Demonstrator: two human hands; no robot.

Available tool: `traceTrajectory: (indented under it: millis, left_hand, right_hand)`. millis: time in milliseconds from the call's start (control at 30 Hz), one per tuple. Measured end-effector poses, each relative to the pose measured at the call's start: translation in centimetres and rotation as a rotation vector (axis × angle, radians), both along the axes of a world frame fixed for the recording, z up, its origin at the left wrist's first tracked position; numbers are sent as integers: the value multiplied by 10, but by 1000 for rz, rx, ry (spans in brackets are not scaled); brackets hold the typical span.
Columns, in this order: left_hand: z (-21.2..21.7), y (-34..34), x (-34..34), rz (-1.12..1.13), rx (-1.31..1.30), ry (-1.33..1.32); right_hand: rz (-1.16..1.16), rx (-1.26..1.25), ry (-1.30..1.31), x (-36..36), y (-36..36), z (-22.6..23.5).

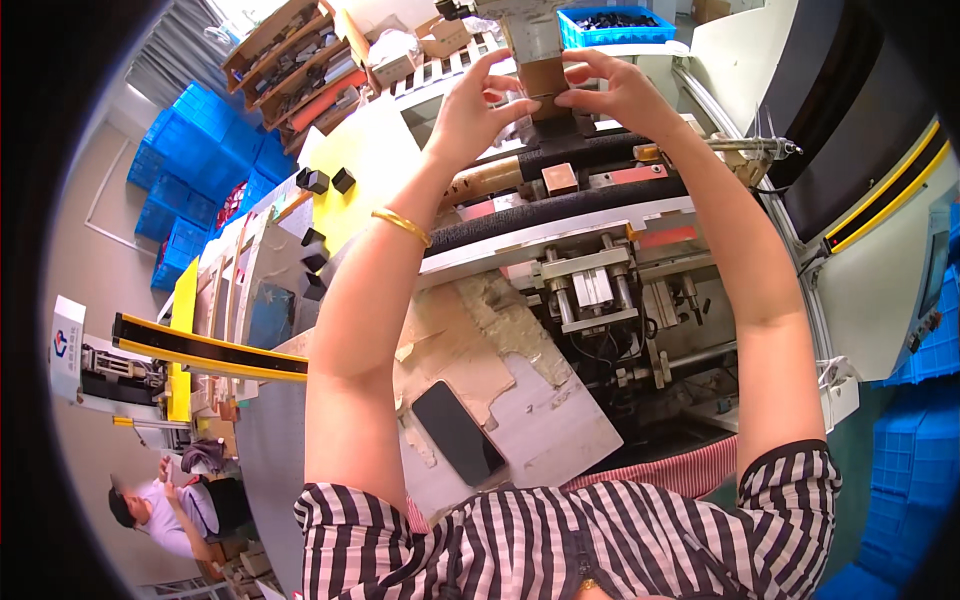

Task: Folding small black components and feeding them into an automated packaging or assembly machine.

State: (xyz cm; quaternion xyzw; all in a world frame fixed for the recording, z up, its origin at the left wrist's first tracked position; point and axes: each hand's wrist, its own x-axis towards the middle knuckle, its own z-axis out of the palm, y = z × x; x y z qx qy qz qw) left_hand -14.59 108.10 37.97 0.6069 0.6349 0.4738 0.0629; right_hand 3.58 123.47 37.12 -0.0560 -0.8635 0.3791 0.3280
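Nearest, a flat black phone (458,432) lies on a worn grey bench (560,420) patched with torn cardboard. Beyond it, a metal machine (590,285) carries 2 padded black rollers. Farthest, the left hand (478,105) and right hand (612,88), fingers curled partly closed, pinch a small brown cardboard block (545,80) between their fingertips above the machine.

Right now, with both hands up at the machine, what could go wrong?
1. Both the left hand and the right hand pinch a small brown block right under the machine head; the fingers could get caught there.
2. The gold bangle hangs above the black rollers and might snag.
3. The dark phone lies loose on the worn work surface and could slide off.
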Motion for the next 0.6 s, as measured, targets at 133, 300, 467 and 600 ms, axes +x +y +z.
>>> traceTrajectory:
  millis: [133,300,467,600]
  left_hand:
    - [-5,-2,22,86,199,164]
    - [-33,-142,59,-73,-76,-85]
    - [-116,-321,40,77,-158,-367]
    - [-153,-494,35,471,75,-623]
  right_hand:
    - [-68,-180,277,7,0,-7]
    - [137,-460,289,65,-172,-76]
    - [568,-499,-365,122,-358,-126]
    - [588,-708,-515,126,-434,-125]
